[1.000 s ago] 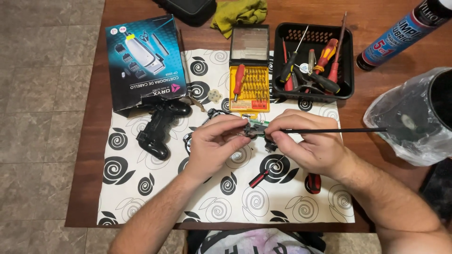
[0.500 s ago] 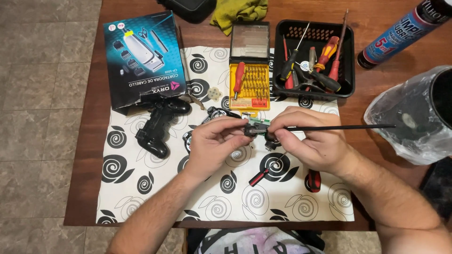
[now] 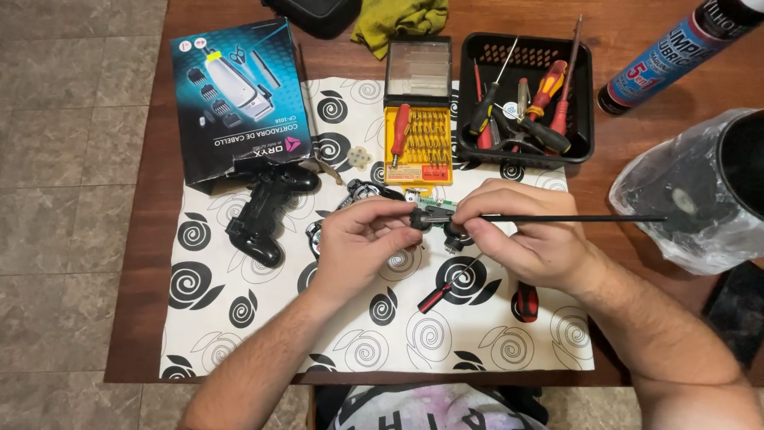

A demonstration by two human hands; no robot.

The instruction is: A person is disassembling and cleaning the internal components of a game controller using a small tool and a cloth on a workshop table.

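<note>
Wooden counter (image 3: 151,263) carries a white spiral-printed cloth (image 3: 239,334). Left hand (image 3: 358,243) pinches a small green circuit board (image 3: 434,216). Right hand (image 3: 529,235), touching it, grips a thin black metal rod (image 3: 589,217).

Brown wooden bench (image 3: 151,263), covered mostly by a white cloth with black spirals (image 3: 239,318). On bare wood: black tool basket (image 3: 585,95), spray can (image 3: 668,52), yellow-green rag (image 3: 398,20), plastic-lined black bin (image 3: 716,191). On the cloth: clipper box (image 3: 239,95), black controller shell (image 3: 267,211), yellow bit case (image 3: 418,135), red-handled screwdrivers (image 3: 525,302).
</note>
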